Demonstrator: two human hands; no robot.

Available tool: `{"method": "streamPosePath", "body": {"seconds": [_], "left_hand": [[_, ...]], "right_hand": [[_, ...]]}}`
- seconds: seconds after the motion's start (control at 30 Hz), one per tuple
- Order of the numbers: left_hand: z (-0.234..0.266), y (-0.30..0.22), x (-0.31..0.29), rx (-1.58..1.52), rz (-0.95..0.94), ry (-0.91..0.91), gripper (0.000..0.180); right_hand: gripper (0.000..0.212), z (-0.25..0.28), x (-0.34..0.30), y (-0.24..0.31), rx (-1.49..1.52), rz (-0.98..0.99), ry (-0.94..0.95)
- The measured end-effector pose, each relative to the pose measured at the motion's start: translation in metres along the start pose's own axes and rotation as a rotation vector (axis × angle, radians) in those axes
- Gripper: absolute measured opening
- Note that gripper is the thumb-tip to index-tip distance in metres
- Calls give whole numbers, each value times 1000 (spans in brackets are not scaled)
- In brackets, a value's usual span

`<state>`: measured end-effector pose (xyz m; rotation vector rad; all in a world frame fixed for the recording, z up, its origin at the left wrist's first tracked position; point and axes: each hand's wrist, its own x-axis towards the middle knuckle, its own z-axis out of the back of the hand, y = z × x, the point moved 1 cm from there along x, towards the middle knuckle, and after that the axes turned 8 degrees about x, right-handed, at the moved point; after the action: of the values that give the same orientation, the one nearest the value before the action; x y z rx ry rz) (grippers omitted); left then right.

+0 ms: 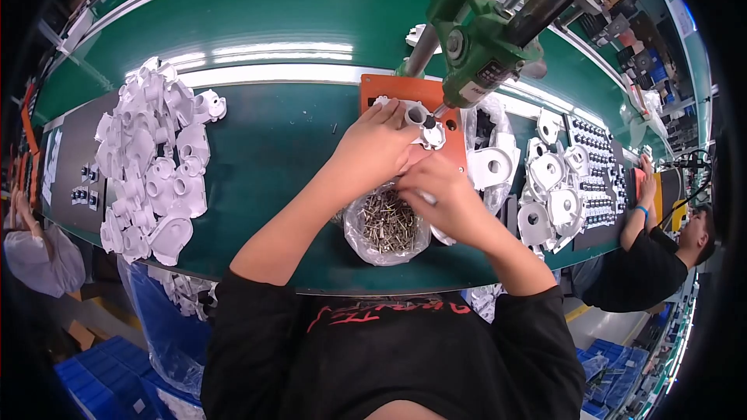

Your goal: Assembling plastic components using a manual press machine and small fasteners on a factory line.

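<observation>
My left hand (377, 142) is closed on a white plastic part (433, 137), holding it on the orange base plate (376, 89) of a green press (482, 54). The part has a round tube and a small dark piece beside it, right under the press's tip. My right hand (442, 193) is just nearer to me, its fingers curled together; whatever is between them is too small to make out. Partly beneath it sits a clear plastic bag (359, 247) full of small silver metal pins or screws (389, 224).
A tall heap of white plastic parts (156, 163) lies on the left of the green table (264, 163). More white parts (548, 202) and rows of small black pieces (595, 171) lie to the right. A co-worker (654, 257) sits at far right, another person (43, 257) at far left.
</observation>
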<state>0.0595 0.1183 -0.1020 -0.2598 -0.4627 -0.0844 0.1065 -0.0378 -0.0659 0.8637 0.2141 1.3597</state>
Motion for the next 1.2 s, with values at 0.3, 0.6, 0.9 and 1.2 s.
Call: {"method": "streamPosePath", "body": {"seconds": [0.3, 0.6, 0.9, 1.2], "left_hand": [[-1, 1, 0, 7, -3, 1, 21], [-4, 2, -1, -9, -1, -16, 22], [-1, 2, -1, -4, 9, -20, 20], [0, -1, 0, -2, 11, -6, 19]], "right_hand": [[11, 33, 5, -56, 127, -492, -387], [17, 16, 20, -90, 280, -509, -488], [15, 14, 20, -87, 216, -332, -500], [14, 12, 18, -93, 282, -378, -459]]}}
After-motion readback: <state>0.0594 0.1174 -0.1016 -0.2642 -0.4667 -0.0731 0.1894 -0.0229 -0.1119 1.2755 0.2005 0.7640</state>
